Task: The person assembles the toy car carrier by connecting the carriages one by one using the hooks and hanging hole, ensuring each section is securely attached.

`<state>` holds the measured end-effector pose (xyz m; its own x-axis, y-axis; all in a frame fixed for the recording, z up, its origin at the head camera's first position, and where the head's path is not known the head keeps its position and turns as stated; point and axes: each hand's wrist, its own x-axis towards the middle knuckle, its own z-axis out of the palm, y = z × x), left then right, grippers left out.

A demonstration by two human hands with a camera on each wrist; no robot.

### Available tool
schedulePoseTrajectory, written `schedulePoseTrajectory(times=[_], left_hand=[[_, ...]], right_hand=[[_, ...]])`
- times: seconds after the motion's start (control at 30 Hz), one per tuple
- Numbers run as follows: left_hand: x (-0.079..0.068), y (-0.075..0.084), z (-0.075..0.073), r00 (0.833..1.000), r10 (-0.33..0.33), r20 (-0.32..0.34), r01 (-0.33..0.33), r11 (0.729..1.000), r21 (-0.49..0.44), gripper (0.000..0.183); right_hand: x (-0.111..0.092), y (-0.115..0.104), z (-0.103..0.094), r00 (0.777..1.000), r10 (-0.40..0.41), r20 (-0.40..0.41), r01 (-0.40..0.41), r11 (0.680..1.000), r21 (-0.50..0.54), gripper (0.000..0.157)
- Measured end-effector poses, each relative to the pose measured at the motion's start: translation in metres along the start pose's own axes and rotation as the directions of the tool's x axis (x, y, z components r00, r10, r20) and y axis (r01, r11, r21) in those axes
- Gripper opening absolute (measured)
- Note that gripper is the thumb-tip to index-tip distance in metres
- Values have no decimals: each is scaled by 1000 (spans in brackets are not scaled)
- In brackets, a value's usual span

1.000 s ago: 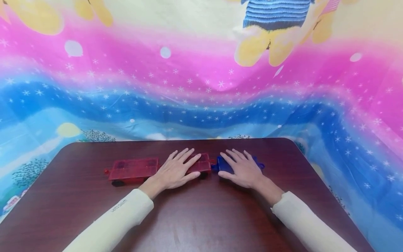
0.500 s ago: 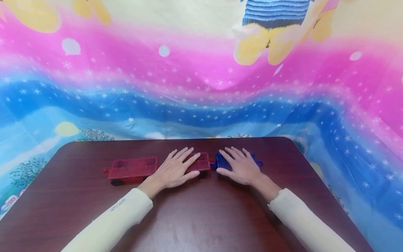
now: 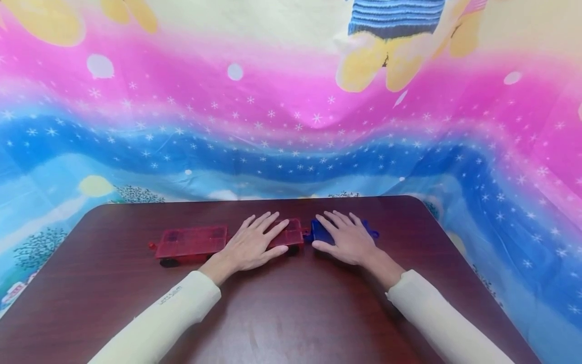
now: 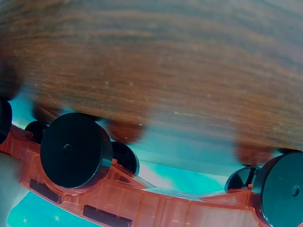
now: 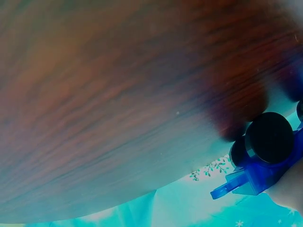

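Observation:
Three flat toy train cars stand in a row on the table in the head view. At the left end is a translucent red car [image 3: 191,241] on black wheels. My left hand [image 3: 252,246] rests with spread fingers on the middle red car [image 3: 293,235], hiding part of it. My right hand [image 3: 349,242] lies with fingers spread over the blue car [image 3: 322,234], whose ring-shaped end shows past the fingers. Red and blue couplings meet between the hands. Red plastic with a black wheel [image 4: 73,150] fills the lower left wrist view. In the right wrist view, a blue coupling tab [image 5: 230,187] sticks out.
The cars stand toward the far edge of a dark brown wooden table [image 3: 282,313] with rounded corners. Behind it hangs a pink and blue cloth backdrop [image 3: 273,151] printed with snowflakes. Light sleeves [image 3: 159,323] cover both forearms.
Both hands stay on the same cars, with no visible change in their hold. The head view has shifted slightly.

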<state>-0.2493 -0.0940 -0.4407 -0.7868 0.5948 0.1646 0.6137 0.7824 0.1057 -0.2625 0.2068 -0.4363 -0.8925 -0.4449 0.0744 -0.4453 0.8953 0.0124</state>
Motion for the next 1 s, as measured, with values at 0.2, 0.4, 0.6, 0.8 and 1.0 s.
schedulePoseTrajectory(times=[0.2,0.4,0.6,0.8,1.0], left_hand=[[-1,-1,-1,1000,-7,8,6,1000,6,76],[-1,-1,0,1000,-6,7,6,1000,6,76],[0,0,1,1000,-11,15,11,1000,6,77],[-1,0,1,1000,-15,18,15,1000,2,77],[0,-1,-1,1000,-8,21,8,1000,0,76]], right_hand=[[0,1,0,1000,1,5,-1,1000,-3,94],[-2,4,0,1000,6,7,-6,1000,1,90],[-3,4,0,1000,2,7,-2,1000,8,88],[-3,4,1,1000,-5,0,5,1000,5,88],[-2,4,-1,1000,-5,8,5,1000,13,89]])
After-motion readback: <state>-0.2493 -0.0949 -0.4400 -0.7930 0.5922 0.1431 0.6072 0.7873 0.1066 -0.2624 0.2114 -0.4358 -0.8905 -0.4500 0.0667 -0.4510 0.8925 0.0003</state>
